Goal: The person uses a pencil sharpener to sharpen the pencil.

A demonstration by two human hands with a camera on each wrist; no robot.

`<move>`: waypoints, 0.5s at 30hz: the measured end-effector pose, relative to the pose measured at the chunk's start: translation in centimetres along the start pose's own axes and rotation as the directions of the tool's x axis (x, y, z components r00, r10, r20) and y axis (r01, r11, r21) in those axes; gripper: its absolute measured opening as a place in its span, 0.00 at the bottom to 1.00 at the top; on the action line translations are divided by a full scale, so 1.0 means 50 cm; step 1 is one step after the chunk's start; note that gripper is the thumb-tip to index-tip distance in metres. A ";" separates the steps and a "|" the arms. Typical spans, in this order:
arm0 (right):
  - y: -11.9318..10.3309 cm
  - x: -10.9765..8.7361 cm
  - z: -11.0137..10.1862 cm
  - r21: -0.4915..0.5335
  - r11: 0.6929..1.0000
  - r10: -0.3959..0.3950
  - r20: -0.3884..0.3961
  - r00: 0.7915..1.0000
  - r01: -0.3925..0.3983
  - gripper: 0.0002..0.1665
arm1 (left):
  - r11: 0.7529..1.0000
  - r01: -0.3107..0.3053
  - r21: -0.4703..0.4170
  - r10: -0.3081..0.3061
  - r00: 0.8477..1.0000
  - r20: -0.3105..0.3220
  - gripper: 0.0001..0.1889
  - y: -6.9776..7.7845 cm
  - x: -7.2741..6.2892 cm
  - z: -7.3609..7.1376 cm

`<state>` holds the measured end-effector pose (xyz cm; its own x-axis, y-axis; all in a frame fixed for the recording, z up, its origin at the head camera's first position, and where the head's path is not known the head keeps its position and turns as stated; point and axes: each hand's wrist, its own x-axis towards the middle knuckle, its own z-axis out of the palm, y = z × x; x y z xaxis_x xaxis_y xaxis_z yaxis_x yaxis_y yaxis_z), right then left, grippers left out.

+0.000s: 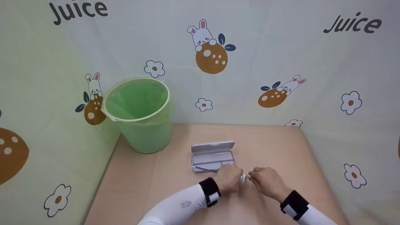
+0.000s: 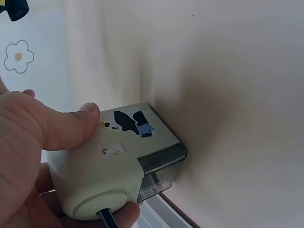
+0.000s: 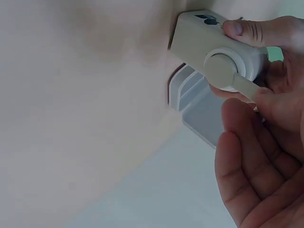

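1. A pale wood-toned tabletop fills the lower middle of the head view, with soft shadows beneath the hands.
2. Light cloth surrounds it at the back and sides, printed with rabbits on orange fruit, white flowers and the word "Juice".
3. A green bin, lined with a thin bag, stands at the table's back left corner.
4. Nearer the middle, a grey pencil case lies with its lid raised, its divided tray showing.
5. A pale pencil sharpener is between the hands, near the case's front right corner; I cannot tell whether its base touches the table.
6. The left hand grips the sharpener, thumb on its printed face, fingers underneath.
7. The right hand pinches the crank, its other fingers curled loosely.
8. A dark pencil sticks out of the sharpener, reaching over the case.
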<state>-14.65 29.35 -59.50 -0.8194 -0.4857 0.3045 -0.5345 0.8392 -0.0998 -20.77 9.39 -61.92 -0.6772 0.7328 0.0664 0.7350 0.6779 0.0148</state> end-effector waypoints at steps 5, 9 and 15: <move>0.023 0.020 0.000 0.005 0.999 0.044 0.059 0.997 -0.044 0.05 | 1.000 0.004 -0.008 -0.004 1.000 0.016 0.16 0.001 0.001 0.009; 0.042 0.033 0.017 0.060 0.991 0.118 0.069 0.991 -0.122 0.03 | 0.999 0.016 -0.033 -0.015 0.999 0.039 0.16 -0.001 0.001 0.004; 0.065 0.049 0.055 0.106 0.983 0.147 0.024 0.989 -0.148 0.05 | 1.000 0.016 -0.016 -0.016 1.000 0.010 0.14 -0.008 0.000 -0.004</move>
<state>-18.96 30.19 -61.67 -0.8936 -0.3630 0.2641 -0.4260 0.8712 -0.2439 -21.06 9.09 -61.75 -0.6893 0.7223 0.0567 0.7243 0.6887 0.0323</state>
